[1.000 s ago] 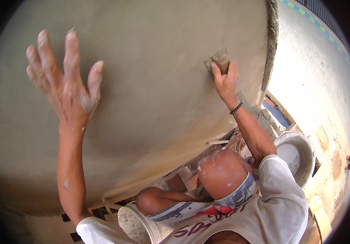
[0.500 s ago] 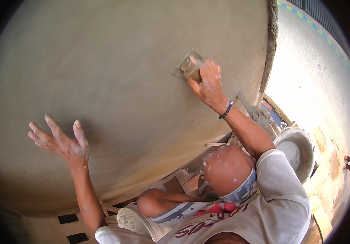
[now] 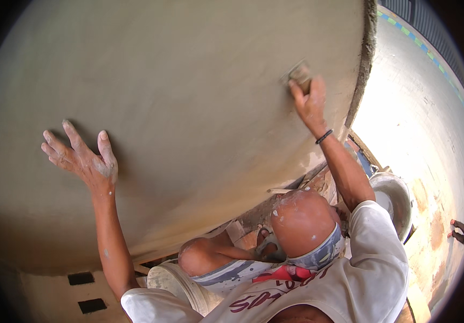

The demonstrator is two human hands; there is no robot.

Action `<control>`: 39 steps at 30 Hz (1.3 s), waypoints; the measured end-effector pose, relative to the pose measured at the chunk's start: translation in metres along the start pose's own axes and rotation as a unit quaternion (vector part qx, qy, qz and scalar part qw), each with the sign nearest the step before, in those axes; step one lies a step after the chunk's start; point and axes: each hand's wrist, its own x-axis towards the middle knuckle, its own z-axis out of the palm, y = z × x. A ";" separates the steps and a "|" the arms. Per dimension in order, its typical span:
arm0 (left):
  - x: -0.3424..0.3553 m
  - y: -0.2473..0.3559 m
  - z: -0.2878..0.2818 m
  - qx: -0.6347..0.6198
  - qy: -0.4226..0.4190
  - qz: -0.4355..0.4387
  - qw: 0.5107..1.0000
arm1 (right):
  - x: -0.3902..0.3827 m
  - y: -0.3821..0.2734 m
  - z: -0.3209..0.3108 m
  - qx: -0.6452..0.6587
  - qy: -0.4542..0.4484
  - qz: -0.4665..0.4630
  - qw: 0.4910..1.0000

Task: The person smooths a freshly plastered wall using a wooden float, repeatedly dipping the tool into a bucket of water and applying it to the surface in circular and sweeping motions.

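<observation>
Grey plaster covers the wall (image 3: 205, 107) before the right fingers (image 3: 296, 90), which grip a trowel (image 3: 298, 75) at its face, apparently mid-smoothing; keeping the blade flat seems called for. The left fingers (image 3: 74, 135) spread empty, wall contact unclear. Since the previous frame, the trowel has shifted rightward, nearer the rough edge (image 3: 368, 59).

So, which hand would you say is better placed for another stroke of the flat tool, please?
Probably the right hand: it grips the flat tool at the grey wall, while the left hand is spread, holding nothing.
</observation>
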 end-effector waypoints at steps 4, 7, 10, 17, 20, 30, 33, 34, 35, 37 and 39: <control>-0.012 -0.017 0.014 0.047 0.040 -0.001 0.998 | 0.049 -0.093 0.011 0.109 0.043 0.031 0.993; -0.005 -0.013 0.021 0.068 0.071 0.008 0.995 | -0.026 -0.108 0.010 0.009 -0.133 -0.161 0.978; -0.002 -0.010 0.020 0.074 0.072 0.010 0.995 | -0.094 -0.011 0.012 -0.036 -0.197 -0.185 0.962; -0.010 -0.007 0.019 0.080 0.071 -0.003 0.994 | -0.011 -0.124 0.021 0.124 -0.091 -0.058 0.986; -0.004 -0.007 0.021 0.071 0.068 0.003 0.995 | -0.053 -0.143 0.025 0.085 -0.207 -0.217 0.950; -0.005 -0.002 0.028 0.054 0.055 -0.025 0.997 | -0.026 -0.183 0.026 0.087 -0.171 -0.258 0.947; -0.006 0.009 0.024 0.028 0.046 -0.027 0.998 | -0.087 -0.124 0.039 0.043 -0.228 -0.341 0.911; -0.008 0.011 0.022 0.020 0.044 -0.024 0.999 | -0.099 -0.095 0.039 0.031 -0.231 -0.364 0.902; -0.012 0.012 0.019 0.013 0.030 -0.012 0.999 | -0.101 -0.074 0.031 0.008 -0.234 -0.327 0.915; -0.020 0.011 0.010 0.006 0.008 0.017 1.000 | -0.086 -0.028 0.022 -0.027 -0.179 -0.211 0.961; -0.022 0.008 0.003 0.013 0.001 0.022 1.000 | -0.077 -0.009 0.026 0.001 -0.078 -0.069 0.995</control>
